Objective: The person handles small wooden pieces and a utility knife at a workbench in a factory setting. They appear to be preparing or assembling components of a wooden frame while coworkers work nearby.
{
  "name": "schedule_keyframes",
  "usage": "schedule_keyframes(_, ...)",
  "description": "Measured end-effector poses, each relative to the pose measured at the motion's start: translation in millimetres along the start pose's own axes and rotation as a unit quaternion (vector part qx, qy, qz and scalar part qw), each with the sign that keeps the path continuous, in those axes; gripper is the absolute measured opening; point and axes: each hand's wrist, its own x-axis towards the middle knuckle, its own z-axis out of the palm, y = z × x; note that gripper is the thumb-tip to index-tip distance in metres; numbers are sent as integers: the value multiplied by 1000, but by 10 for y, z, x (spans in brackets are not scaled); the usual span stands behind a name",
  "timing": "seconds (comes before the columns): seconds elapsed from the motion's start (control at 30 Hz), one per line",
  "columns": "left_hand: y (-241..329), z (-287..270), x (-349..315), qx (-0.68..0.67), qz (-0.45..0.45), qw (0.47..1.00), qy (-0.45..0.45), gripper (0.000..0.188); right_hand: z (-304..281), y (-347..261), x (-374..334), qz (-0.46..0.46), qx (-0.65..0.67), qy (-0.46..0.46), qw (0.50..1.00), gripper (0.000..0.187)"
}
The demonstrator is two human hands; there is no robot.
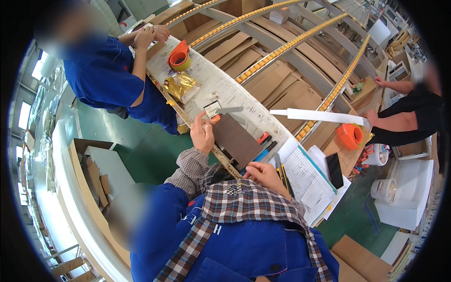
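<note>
A dark brown flat sheet lies at a slant over the narrow worktable in front of me. Beside its left edge is my left hand, fingers stretched out and apart, close to a small orange-handled tool. At the sheet's near corner my right hand has its fingers bent together, seemingly pinching that corner; the fingertips are partly hidden. Just past the sheet lie a grey metal blade or strip and a small notepad. A blue pen-like tool and a red-and-black tool rest right of it.
Written papers on a clipboard and a black phone lie to the right. Tape dispensers stand at both sides. Yellow roller rails run beyond the table. A co-worker stands left; another person's arm reaches a white strip.
</note>
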Motion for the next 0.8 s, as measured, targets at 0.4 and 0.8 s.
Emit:
schedule_keyframes(0.4,100,-41,4,-21,-94,995,-19,32,-47,94,24,-19,2,-16,1000,32)
schedule_keyframes(0.8,112,-61,13,-23,-79,996,-21,32,-46,74,22,-10,6,-10,1000,33)
